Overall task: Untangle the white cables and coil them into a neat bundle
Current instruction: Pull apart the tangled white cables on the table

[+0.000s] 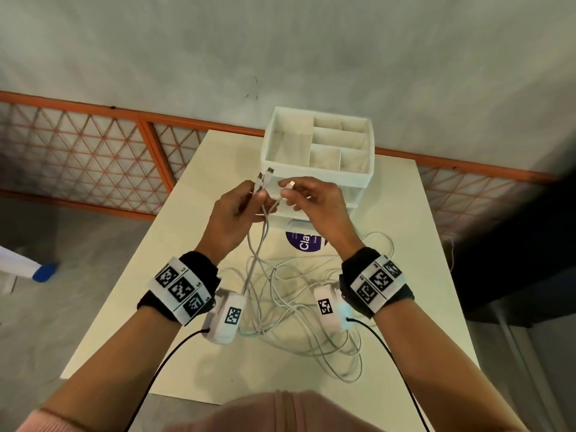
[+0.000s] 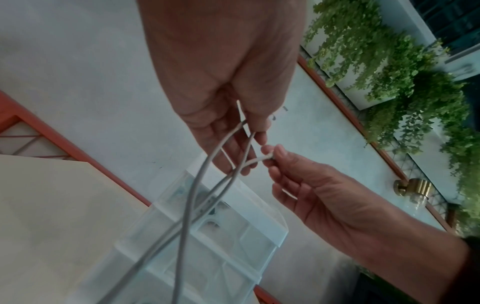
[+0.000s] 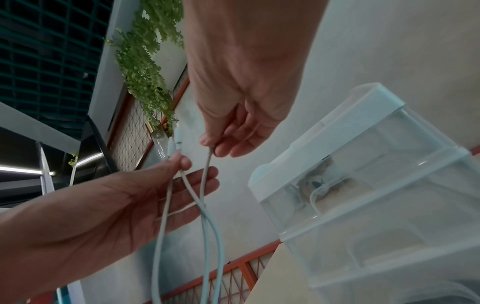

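Several white cables (image 1: 299, 307) lie in a loose tangle on the pale table (image 1: 174, 322), between my wrists. Strands rise from the tangle to both hands, held above the table in front of the organiser. My left hand (image 1: 246, 201) grips two cable ends, and their connectors (image 1: 265, 177) stick up above the fingers. In the right wrist view these connectors (image 3: 176, 142) stand above the left thumb. My right hand (image 1: 299, 194) pinches a third cable end by its connector (image 1: 292, 183), close beside the left hand. The strands cross just below the hands (image 2: 233, 174).
A white organiser box (image 1: 327, 179) with several open compartments stands at the far side of the table, just behind the hands. A white item with a purple label (image 1: 304, 243) lies below it. An orange lattice railing (image 1: 93, 157) runs beyond the table.
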`<state>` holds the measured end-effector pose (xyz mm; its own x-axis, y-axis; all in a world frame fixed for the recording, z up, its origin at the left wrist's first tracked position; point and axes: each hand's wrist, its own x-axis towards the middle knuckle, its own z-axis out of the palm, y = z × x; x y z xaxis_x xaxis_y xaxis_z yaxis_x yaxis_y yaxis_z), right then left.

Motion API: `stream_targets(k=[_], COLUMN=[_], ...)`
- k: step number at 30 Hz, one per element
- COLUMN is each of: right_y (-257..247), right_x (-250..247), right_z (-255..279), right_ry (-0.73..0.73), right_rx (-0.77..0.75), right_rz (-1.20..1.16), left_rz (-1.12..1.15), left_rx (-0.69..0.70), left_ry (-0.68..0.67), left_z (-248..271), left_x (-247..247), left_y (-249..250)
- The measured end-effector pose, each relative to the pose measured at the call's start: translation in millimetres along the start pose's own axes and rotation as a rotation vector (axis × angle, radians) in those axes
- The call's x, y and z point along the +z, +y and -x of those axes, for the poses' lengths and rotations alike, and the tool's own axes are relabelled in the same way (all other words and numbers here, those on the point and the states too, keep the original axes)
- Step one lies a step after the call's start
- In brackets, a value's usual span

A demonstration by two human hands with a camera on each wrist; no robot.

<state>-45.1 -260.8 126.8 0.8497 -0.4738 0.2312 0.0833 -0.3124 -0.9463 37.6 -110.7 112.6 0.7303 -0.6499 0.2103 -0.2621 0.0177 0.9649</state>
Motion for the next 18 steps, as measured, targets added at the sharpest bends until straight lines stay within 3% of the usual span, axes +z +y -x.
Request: stream_targets(k=[5,14,18], right_y=[-11.5,-22.7,-17.7], right_x=[-10.7,-0.2,-9.7], right_z=[-1.5,4.3,2.4], right_ry=[0.012,-0.062,0.063], right_rx=[0.025,-0.021,0.034], right_rz=[-0.116,-0.073,-0.224], left_rz=[-0.097,0.129,0.171], left_rx=[-0.013,-0.093,-0.096], left_ry=[-0.178,0.001,0.017], left_z=[1.9,1.6,8.1], left_x=[0.1,8.6,3.1], left_y=[8.8,17.4,16.2])
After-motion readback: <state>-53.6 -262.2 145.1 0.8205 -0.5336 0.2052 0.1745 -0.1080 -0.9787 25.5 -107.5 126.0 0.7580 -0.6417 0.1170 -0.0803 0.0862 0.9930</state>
